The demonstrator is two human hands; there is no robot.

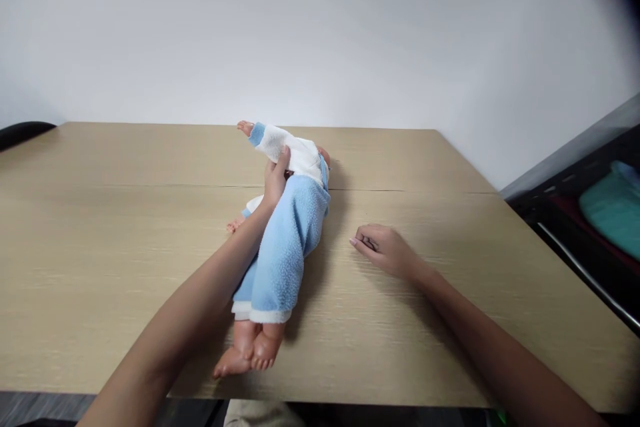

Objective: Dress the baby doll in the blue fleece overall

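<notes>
A baby doll (287, 247) in a white and light blue fleece outfit lies turned on its side in the middle of the table, its bare feet toward me. My left hand (277, 177) grips the doll at the chest, the thumb up on the white top and the other fingers hidden behind the body. One doll arm sticks out to the upper left; the other shows beyond my wrist. Most of the doll's head is out of sight at the far end. To the right, my right hand (383, 248) rests near the table with fingers curled in, apart from the doll and holding nothing visible.
The wooden table (125, 253) has a seam running across it and backs onto a white wall (300, 33). Beyond the right edge is a dark rack (565, 240) with teal fabric (613, 207). A black curved chair back (25, 133) shows at the far left.
</notes>
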